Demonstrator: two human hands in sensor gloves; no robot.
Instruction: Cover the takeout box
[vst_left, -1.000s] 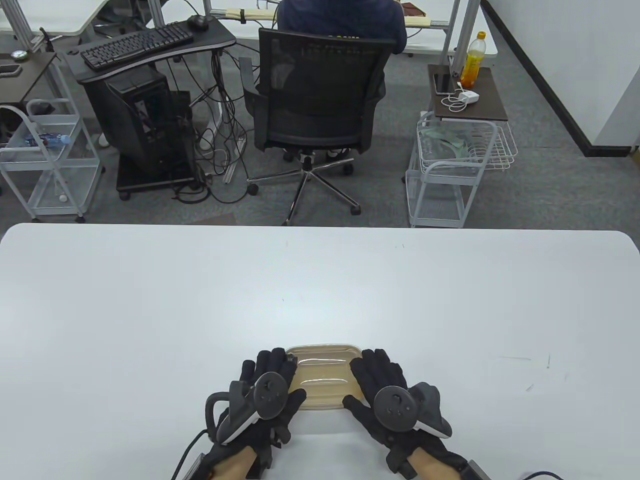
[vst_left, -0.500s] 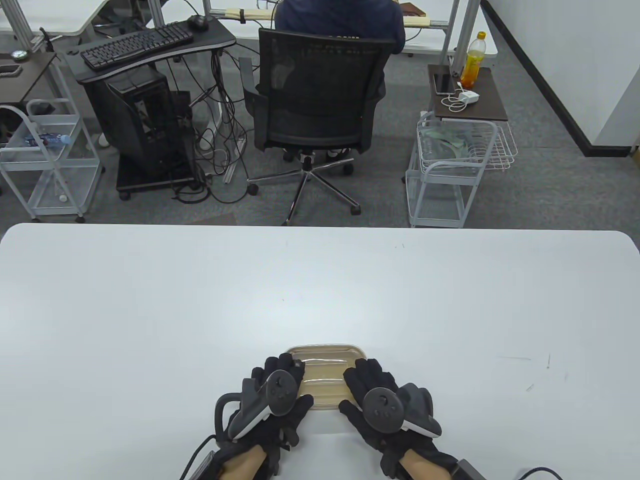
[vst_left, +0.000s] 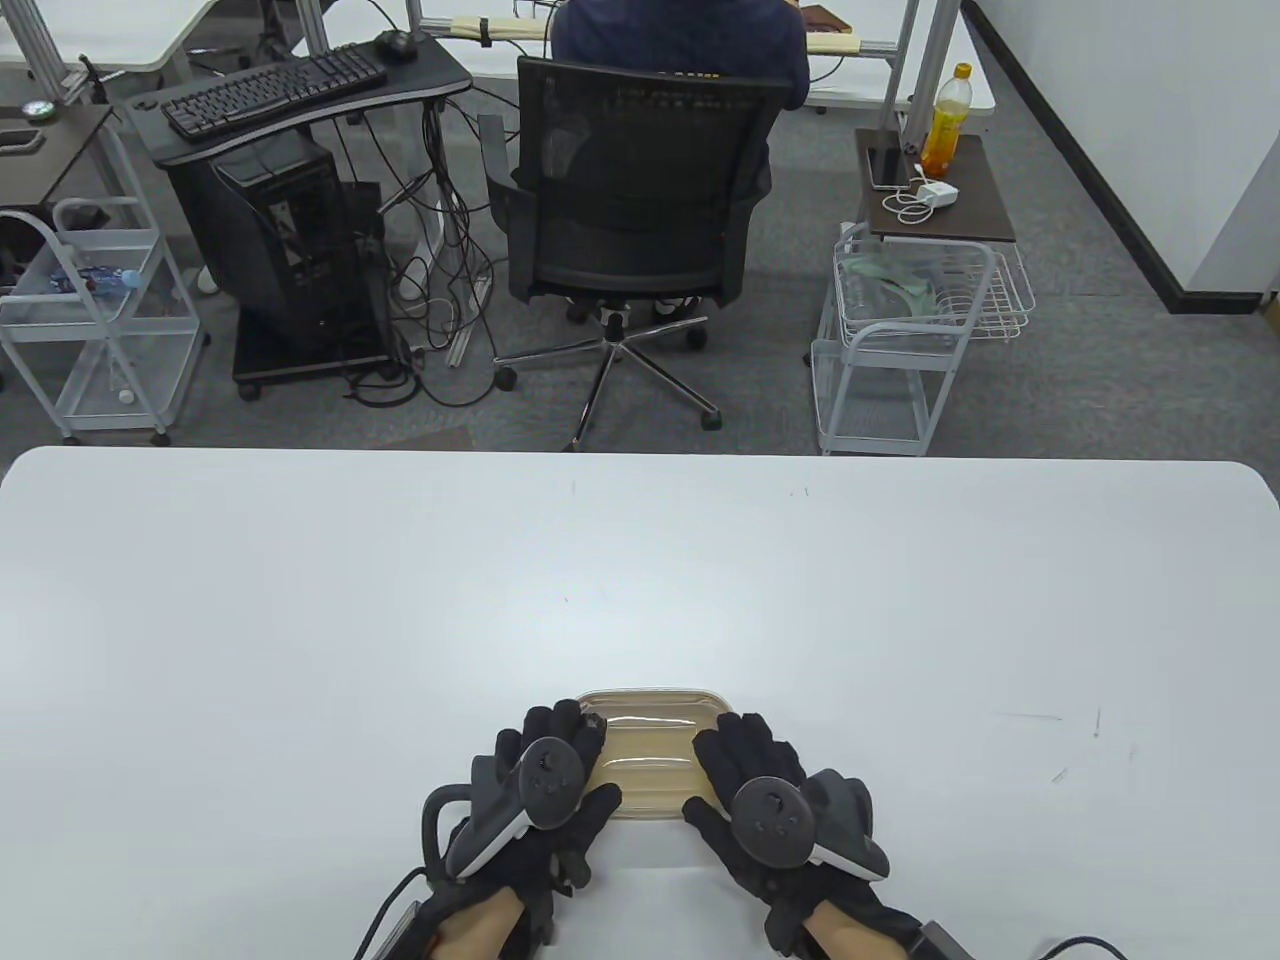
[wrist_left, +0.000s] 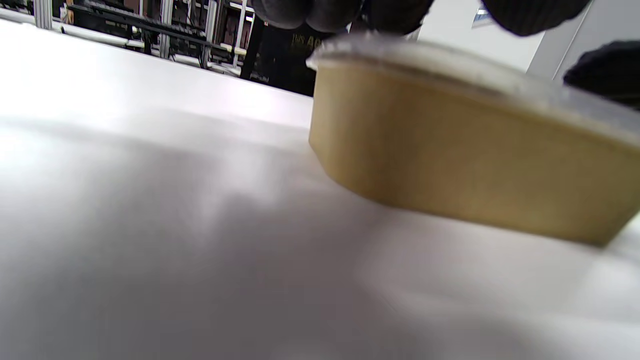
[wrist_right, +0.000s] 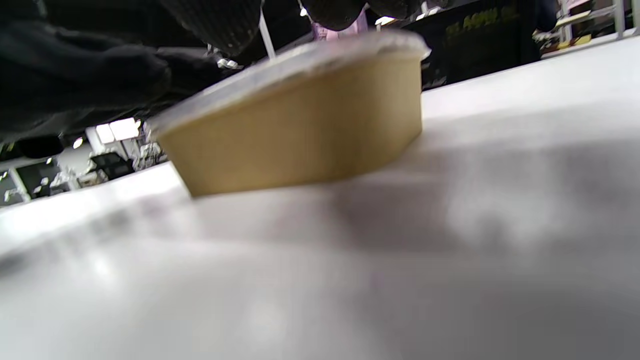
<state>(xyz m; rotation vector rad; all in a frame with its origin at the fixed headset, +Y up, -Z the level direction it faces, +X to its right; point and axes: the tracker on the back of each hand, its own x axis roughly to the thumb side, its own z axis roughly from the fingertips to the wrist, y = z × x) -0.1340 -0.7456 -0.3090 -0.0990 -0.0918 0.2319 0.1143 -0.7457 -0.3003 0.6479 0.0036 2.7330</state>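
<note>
A wide white desk (vst_left: 300, 620) with rounded far corners carried the things; its matte top bore a few faint dark scuff marks (vst_left: 1060, 740) toward the right side. One thing stood directly on it, near the front edge at the middle: a shallow tan paper takeout box (vst_left: 648, 765) with rounded corners, its flat base resting on the surface. A clear plastic lid (vst_left: 650, 712) sat on the box's rim, off the desk itself.
</note>
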